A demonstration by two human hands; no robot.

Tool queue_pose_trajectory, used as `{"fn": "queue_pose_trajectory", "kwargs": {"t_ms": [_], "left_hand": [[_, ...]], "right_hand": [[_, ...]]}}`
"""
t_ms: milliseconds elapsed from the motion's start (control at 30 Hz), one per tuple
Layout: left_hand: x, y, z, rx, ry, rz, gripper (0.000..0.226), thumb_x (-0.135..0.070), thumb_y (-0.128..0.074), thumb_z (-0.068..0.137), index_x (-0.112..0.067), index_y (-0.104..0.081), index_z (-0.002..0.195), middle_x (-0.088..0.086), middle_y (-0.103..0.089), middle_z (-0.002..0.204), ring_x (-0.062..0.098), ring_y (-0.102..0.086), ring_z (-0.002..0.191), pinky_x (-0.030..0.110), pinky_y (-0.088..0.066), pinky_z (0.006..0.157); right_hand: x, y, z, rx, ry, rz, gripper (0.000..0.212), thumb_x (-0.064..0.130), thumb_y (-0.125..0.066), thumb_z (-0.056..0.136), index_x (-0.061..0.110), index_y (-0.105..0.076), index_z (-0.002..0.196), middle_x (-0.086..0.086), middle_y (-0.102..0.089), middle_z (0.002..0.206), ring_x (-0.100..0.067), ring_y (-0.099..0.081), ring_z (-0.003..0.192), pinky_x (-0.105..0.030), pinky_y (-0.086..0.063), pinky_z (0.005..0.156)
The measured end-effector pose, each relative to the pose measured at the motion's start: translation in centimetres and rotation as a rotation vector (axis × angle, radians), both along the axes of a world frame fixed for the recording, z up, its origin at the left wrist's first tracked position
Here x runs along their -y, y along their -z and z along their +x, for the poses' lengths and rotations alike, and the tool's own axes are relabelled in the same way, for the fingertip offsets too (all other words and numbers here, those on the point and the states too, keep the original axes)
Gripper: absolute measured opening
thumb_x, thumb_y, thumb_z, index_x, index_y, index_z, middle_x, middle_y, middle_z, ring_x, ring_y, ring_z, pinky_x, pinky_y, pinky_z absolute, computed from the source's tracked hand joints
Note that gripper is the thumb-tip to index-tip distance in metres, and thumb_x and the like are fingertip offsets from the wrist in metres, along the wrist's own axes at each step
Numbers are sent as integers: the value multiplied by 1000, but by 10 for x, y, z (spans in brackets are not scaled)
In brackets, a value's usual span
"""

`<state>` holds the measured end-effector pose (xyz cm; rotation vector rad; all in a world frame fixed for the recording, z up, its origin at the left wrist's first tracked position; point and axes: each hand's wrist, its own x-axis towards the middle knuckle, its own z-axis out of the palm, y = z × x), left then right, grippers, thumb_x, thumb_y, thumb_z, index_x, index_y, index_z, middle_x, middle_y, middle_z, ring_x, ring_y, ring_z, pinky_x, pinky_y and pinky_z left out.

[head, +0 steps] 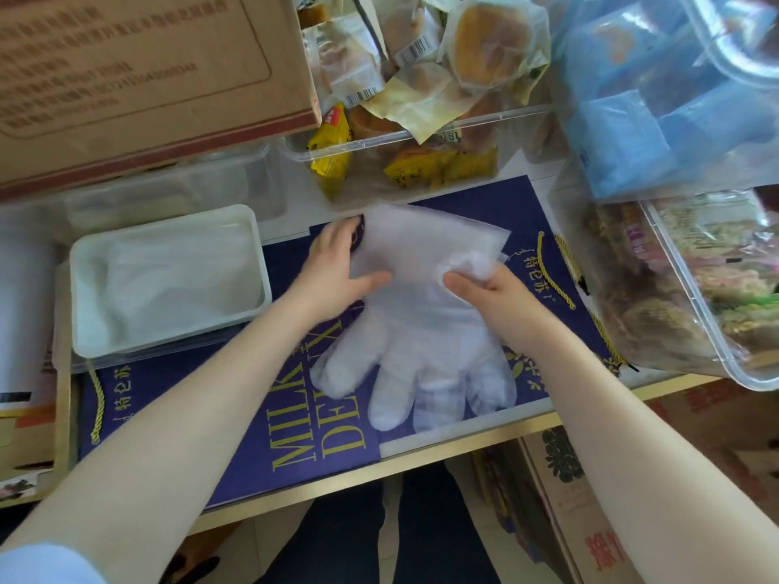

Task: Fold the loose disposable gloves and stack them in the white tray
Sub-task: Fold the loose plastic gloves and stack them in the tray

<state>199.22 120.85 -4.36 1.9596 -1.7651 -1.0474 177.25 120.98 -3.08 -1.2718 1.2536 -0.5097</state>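
Left hand (337,263) flat on glove (421,330); right hand (484,288) fingers pinch its cuff (crumpled).

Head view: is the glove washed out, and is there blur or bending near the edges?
Head view: the translucent glove reads pale but its fingers stay distinct against the purple bag; folded gloves blend into the white tray; glare on the clear bin at right; the cardboard box's print is soft; the table edge bows from wide-angle distortion.

Gold-edged table (463,442) above pale tiled floor (269,541)
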Motion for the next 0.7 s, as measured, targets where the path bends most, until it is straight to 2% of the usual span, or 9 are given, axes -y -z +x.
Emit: {"fn": "queue_pose_trajectory", "kwargs": {"t_ms": [33, 100, 167, 233, 300, 367, 467, 600, 700], "left_hand": [[4, -9, 5, -107, 7, 40, 76, -36, -73, 78, -16, -34, 140, 3, -43, 139, 18, -41, 127, 33, -32, 108], [4, -26, 12, -366, 43, 207, 50, -30, -78, 74, -22, -55, 119, -7, -64, 111, 10, -61, 102, 28, -48, 91], [-1, -35, 19, -514, 91, 325, 29, -24, -76, 71, -19, -65, 97, -7, -72, 89, 10, -67, 81, 25, -54, 71], [-10, -32, 23, -630, 80, 381, 19, -15, -74, 75, -14, -66, 92, -4, -73, 82, 10, -67, 73, 22, -53, 64], [-17, -27, 26, -719, -18, 329, 14, -7, -62, 82, -13, -64, 95, -5, -73, 83, 8, -67, 75, 20, -54, 68], [-22, -20, 32, -707, -146, 224, 14, -3, -57, 87, -13, -62, 96, -4, -71, 86, 9, -65, 77, 23, -51, 73], [-28, -14, 45, -632, -250, 146, 13, -2, -54, 90, -13, -59, 93, 2, -65, 90, 9, -61, 76, 24, -48, 72], [-38, -21, 57, -654, -218, 120, 24, -4, -71, 78, -16, -56, 93, 0, -66, 86, 4, -63, 67, 19, -51, 63], [-43, -30, 63, -665, -198, 116, 34, 6, -73, 73, -17, -55, 91, -6, -68, 74, 5, -62, 62, 21, -52, 57]], "right_hand": [[2, -5, -5, 61, -12, 34, 13, 15, -55, 93, 24, -64, 91, 14, -68, 85, 9, -63, 81, -7, -45, 76], [6, -12, -12, 143, -25, 80, 13, 22, -60, 89, 13, -66, 96, 6, -70, 89, -7, -65, 89, -22, -48, 86], [9, -19, -13, 179, 3, 86, 35, 28, -64, 85, -2, -62, 102, -7, -66, 93, -19, -63, 90, -35, -46, 88], [12, -22, -12, 264, 82, 115, 29, 24, -60, 89, -1, -62, 104, -10, -68, 92, -21, -65, 86, -34, -52, 82], [10, -20, -8, 333, 125, 176, 19, 19, -54, 92, 5, -63, 102, -6, -72, 89, -18, -69, 80, -29, -57, 71], [5, -14, -1, 290, 66, 246, 19, 19, -59, 86, 7, -64, 101, -5, -73, 88, -19, -70, 81, -28, -55, 69], [-5, 1, 10, 126, -27, 209, 16, 15, -64, 85, 8, -67, 99, -7, -72, 90, -20, -68, 83, -34, -51, 76], [-6, 0, 29, 98, 38, 129, 11, 13, -56, 92, 12, -67, 91, -3, -71, 82, -14, -67, 74, -27, -52, 68], [-2, -9, 37, 127, 24, 102, 10, 12, -56, 92, 11, -65, 90, 1, -71, 76, -11, -66, 69, -21, -51, 63]]}}
